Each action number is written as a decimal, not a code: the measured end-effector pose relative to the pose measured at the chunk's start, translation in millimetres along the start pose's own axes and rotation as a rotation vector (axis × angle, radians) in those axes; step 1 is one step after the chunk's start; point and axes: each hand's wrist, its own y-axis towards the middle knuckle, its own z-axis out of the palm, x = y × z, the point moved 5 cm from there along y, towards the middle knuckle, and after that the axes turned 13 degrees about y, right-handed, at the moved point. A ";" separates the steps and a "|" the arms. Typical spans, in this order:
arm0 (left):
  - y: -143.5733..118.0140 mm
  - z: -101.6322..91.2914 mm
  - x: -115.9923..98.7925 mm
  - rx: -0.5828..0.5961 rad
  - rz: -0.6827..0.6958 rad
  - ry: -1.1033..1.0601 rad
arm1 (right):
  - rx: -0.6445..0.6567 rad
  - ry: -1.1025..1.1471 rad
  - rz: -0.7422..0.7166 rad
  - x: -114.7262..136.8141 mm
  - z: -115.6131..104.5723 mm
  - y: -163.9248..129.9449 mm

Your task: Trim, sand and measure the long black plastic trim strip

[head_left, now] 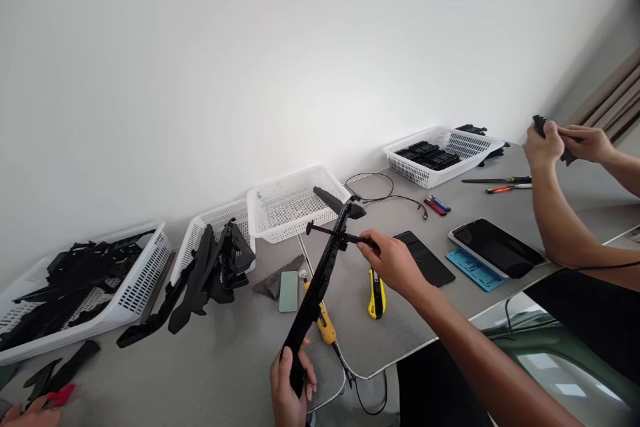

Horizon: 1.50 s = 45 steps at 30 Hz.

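My left hand [293,380] is wrapped round the lower end of a long, narrow black plastic trim piece [313,293], which tilts up and away over the table. In my right hand [393,257] is a thin black bar [325,231] with a small knob at its far end; its exact kind is unclear. The bar lies across the upper part of the trim piece, and they appear to touch. Below my hands on the table lie a yellow rotary tool [326,327] with a cord, a yellow utility knife [377,297], a pale green block [289,291] and a dark cloth [277,279].
White baskets with black parts stand along the wall: one left [145,280], one beside it [193,240], one centre [260,220], one right [425,177]. Phones and a blue tray [473,270] lie rightward. A co-worker's hands [547,147] hold a black part; another hand [37,413] shows lower left.
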 end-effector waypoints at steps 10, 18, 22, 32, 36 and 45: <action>-1.6 0.1 -0.1 -0.043 -0.031 -0.102 | 0.062 0.075 0.060 -3.4 -4.6 6.0; -2.1 0.6 1.0 -0.045 -0.034 -0.117 | 0.196 0.070 -0.072 -3.1 -11.6 5.8; 1.9 -3.0 5.2 -0.012 -0.046 -0.121 | 0.222 0.000 -0.098 -5.2 -15.8 8.4; 8.2 -8.9 6.2 0.083 -0.079 -0.118 | 0.207 0.013 -0.015 -2.3 -13.3 25.4; 8.0 -9.4 6.5 0.076 -0.116 -0.120 | 0.178 -0.030 0.009 -3.7 -12.1 34.0; -4.9 -10.3 4.0 0.061 -0.132 -0.163 | 0.246 -0.046 -0.020 -7.8 -5.1 45.3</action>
